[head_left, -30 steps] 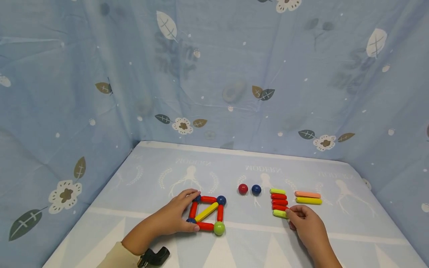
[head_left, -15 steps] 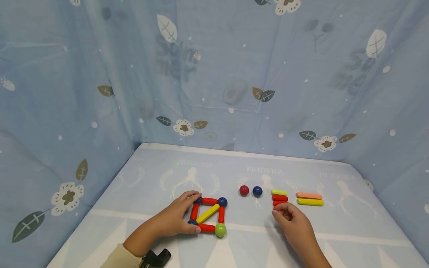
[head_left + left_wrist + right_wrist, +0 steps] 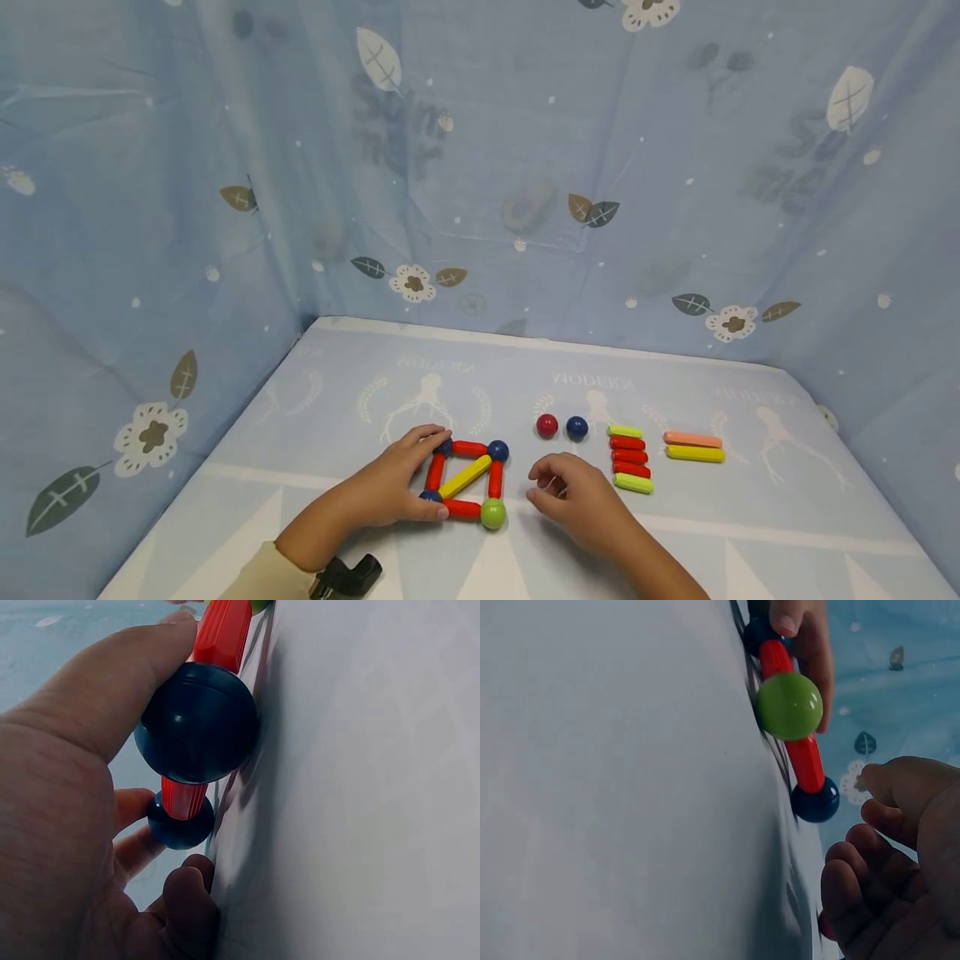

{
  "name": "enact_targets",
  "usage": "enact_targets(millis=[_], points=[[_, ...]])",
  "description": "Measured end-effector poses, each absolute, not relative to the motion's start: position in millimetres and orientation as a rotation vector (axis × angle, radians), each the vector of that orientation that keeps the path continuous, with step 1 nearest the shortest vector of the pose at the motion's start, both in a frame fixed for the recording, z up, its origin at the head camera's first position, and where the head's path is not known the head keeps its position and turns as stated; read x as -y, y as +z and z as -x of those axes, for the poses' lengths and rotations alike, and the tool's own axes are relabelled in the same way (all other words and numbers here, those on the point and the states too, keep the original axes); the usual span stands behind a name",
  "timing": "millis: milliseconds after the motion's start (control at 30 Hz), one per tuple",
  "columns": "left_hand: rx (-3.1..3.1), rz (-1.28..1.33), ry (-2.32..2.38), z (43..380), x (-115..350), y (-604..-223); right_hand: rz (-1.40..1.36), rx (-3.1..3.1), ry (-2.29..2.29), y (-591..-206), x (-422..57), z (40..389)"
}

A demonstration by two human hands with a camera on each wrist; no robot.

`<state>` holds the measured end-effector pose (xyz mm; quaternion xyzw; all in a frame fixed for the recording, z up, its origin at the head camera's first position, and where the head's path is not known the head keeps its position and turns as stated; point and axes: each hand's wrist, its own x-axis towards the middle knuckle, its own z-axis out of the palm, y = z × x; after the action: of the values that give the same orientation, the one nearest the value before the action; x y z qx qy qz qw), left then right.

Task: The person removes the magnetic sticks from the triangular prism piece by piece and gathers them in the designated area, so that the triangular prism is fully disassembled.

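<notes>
A flat square of red magnetic rods (image 3: 496,480) joined by balls lies on the table. Its corners are several blue balls (image 3: 497,451) and one green ball (image 3: 492,513), and a yellow rod (image 3: 465,477) crosses it diagonally. My left hand (image 3: 378,490) grips the square's left side, thumb on the near red rod (image 3: 223,634) beside a blue ball (image 3: 199,724), fingers at the far blue ball (image 3: 181,825). Right of the square, my right hand (image 3: 581,502) hovers with loosely bent fingers; the right wrist view shows nothing between thumb and fingers (image 3: 847,881).
A loose red ball (image 3: 547,426) and blue ball (image 3: 577,427) sit behind my right hand. Farther right lies a column of short red and yellow-green rods (image 3: 630,457), then a longer orange rod (image 3: 693,439) and yellow rod (image 3: 695,453). Patterned cloth (image 3: 480,167) hangs around the table.
My right hand has moved left from the column of short rods to beside the square, uncovering the column. My left hand and the square have stayed in place.
</notes>
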<state>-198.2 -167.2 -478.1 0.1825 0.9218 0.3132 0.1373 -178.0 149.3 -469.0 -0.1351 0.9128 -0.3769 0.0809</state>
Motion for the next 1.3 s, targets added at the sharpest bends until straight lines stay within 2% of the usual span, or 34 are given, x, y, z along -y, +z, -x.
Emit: enact_targets(millis=[167, 567, 967, 1300], points=[[-2.674, -0.528, 0.903, 199, 167, -476, 0.475, -2.658, -1.158, -469, -130, 176], [-2.669, -0.541, 0.925, 197, 167, -477, 0.373, -2.564, -1.196, -469, -96, 163], [-2.672, -0.549, 0.925, 199, 168, -479, 0.407, -2.654, -0.972, -474, -88, 155], [-2.671, -0.555, 0.919, 199, 167, -480, 0.421, -2.636, -0.972, -475, -90, 154]])
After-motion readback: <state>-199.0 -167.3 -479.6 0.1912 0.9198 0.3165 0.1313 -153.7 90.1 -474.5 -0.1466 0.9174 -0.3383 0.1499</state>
